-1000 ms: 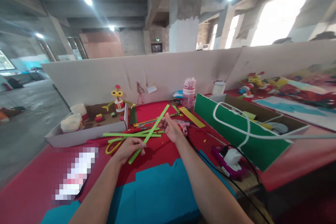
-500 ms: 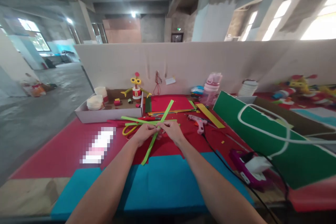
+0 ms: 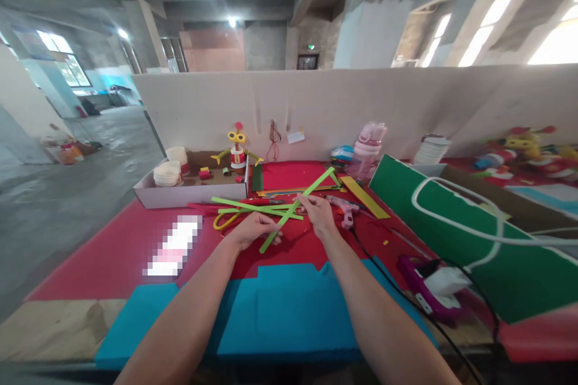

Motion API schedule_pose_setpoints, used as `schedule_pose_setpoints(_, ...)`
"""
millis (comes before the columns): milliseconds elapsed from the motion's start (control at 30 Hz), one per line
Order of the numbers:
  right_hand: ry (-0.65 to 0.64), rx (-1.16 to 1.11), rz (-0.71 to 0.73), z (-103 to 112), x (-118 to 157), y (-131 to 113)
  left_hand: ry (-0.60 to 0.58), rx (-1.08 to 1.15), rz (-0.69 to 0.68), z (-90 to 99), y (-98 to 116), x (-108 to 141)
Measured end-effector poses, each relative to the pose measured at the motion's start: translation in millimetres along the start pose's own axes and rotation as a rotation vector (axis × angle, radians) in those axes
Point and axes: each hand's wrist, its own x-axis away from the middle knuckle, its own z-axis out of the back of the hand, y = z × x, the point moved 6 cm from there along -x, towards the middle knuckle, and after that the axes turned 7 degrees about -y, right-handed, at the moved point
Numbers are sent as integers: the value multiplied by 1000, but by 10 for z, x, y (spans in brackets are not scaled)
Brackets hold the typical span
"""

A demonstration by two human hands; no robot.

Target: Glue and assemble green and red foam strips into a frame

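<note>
The light-green strip (image 3: 295, 207) is between your two hands, slanting up and away to the right, with its lower end nearer to you. Your left hand (image 3: 253, 230) pinches it near that lower end, thumb against fingers, and your right hand (image 3: 318, 213) pinches it farther up, so the top end sticks out beyond those fingertips. Just past your left hand, loose green strips (image 3: 246, 206) lie crossed on the red-covered table (image 3: 112, 246), with a yellow loop (image 3: 217, 221) beside them. To the right of your right hand is a pink glue gun (image 3: 347, 210), and beyond it a flat yellow strip (image 3: 365, 197). Ahead of both hands lies a stack of red sheets (image 3: 293, 175). Farther out to the left, a low white box (image 3: 194, 197) holds white cups (image 3: 166, 174), and a small yellow-eyed figure (image 3: 237, 155) stands upright at its right end. A pink bottle (image 3: 368, 147) stands well beyond your right hand; nearer to you on that side are a green panel (image 3: 424, 228) and a purple power strip (image 3: 419, 295). Blue sheets (image 3: 289, 313) lie beneath your forearms.
</note>
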Motion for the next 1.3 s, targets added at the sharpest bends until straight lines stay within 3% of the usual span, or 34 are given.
schedule_pose_setpoints(400,222,-119,46,435,-120,29,-14,-58,-2,50,-42,-33)
schedule_pose_setpoints(700,318,-236,63,500,-136,36,-75,-66,-31,42,-50,-48)
schedule_pose_setpoints(800,206,-292,43,329,-112,22,-9,-67,-90,69,-21,-60)
schedule_pose_setpoints(933,-213,-214,-83,-203,3,78,55,-96,-98,72,4,-56)
schedule_pose_setpoints(1033,-316,-200,-116,-367,61,115,55,-127,-68,75,9,-44)
schedule_pose_setpoints(1133,-227,-253,-103,-197,-4,89,68,-128,-63,121,15,-27)
schedule_pose_setpoints(1300,73,-379,-7,417,-158,-54,27,-150,-67,186,10,-8)
